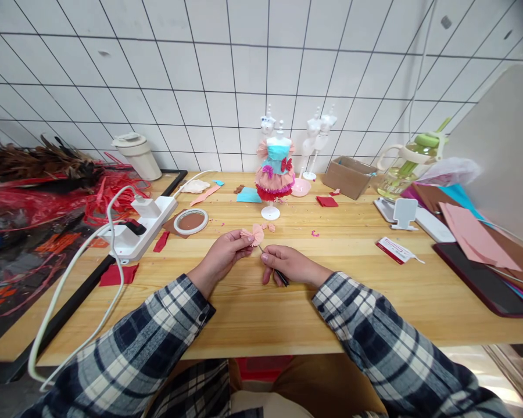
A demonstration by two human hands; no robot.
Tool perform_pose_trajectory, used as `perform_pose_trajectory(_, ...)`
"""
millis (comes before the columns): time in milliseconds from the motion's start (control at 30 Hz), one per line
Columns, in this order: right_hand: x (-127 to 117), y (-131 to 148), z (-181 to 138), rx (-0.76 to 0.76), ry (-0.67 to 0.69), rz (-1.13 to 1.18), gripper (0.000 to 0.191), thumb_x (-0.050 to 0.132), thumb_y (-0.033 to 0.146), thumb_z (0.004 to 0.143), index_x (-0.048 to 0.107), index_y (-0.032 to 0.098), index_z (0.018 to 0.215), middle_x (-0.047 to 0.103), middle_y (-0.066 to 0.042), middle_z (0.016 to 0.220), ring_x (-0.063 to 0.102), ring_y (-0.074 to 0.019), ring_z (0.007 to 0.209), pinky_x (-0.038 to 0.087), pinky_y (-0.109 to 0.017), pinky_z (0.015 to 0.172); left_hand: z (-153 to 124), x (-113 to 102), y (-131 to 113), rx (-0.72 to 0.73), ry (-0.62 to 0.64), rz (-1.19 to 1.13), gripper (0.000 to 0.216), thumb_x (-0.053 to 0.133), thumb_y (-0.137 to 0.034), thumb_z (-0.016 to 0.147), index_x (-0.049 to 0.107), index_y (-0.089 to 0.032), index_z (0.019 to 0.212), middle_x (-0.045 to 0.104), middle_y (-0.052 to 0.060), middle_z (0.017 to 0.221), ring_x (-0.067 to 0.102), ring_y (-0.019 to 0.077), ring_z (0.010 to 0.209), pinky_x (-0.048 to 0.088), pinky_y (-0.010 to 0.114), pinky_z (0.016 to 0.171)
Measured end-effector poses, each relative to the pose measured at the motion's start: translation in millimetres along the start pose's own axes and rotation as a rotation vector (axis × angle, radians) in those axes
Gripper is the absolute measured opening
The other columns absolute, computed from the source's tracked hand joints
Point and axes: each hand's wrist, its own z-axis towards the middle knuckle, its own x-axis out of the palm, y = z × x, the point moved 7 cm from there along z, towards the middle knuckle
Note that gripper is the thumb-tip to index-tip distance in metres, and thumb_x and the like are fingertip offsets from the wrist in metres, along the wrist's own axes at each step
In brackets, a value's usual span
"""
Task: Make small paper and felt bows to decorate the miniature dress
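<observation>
Between the thumb and fingers of my left hand (227, 251) is a frilled piece of pale pink crepe paper (255, 234), shaped like a small flower. My right hand (293, 265) grips a pair of small scissors (281, 277) with dark handles, whose metal tip meets the lower edge of the pink paper. Just beyond lies a small pink scrap (271, 227). Behind the hands stands a mini dress form (278, 152) in a turquoise bodice and a layered pink and red paper skirt, with paper flowers on it.
A roll of tape (190, 213) and a white power strip (144, 232) lie to the left. Bare white dress forms (312, 129), a pink bowl (301, 187) and a cardboard box (349, 176) stand behind. Rightward are a phone stand (404, 213), a dark phone (479, 278) and paper sheets (475, 232).
</observation>
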Motion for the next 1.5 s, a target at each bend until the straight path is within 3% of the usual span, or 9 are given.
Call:
perform_pose_trajectory(300, -2.6, 0.1, 1.3, -0.034, -0.021, 0.025, 0.046, 0.046, 0.066, 0.086, 0.041, 0.02, 0.084, 0.072, -0.004, 0.073, 0.055, -0.009, 0.042, 0.037, -0.018, 0.037, 0.2, 1.2, 0.4, -0.005, 0.015, 0.009, 0.024, 0.082, -0.027, 0.064, 0.066, -0.013, 0.074, 0.063, 0.001, 0.075, 0.057, 0.0092, 0.067, 0.045, 0.021, 0.066)
perform_pose_trajectory(900, 0.2, 3.0, -0.4, -0.007, 0.013, -0.005, 0.039, 0.048, 0.058, 0.089, 0.04, 0.021, 0.081, 0.069, 0.0, 0.064, 0.05, -0.0074, 0.037, 0.033, -0.017, 0.034, -1.8, 2.1, -1.6, -0.009, 0.0, 0.009, 0.023, 0.082, -0.026, 0.064, 0.066, -0.013, 0.073, 0.062, 0.001, 0.073, 0.056, 0.0091, 0.066, 0.045, 0.022, 0.065)
perform_pose_trajectory(1500, -2.3, 4.9, -1.5, -0.04, -0.003, -0.002, 0.046, 0.047, 0.066, 0.085, 0.041, 0.02, 0.081, 0.07, -0.002, 0.067, 0.05, -0.0072, 0.038, 0.034, -0.018, 0.036, -0.2, 2.1, 0.0, -0.028, 0.026, 0.002, 0.023, 0.083, -0.025, 0.062, 0.068, -0.012, 0.075, 0.064, 0.002, 0.074, 0.057, 0.0092, 0.065, 0.045, 0.021, 0.064)
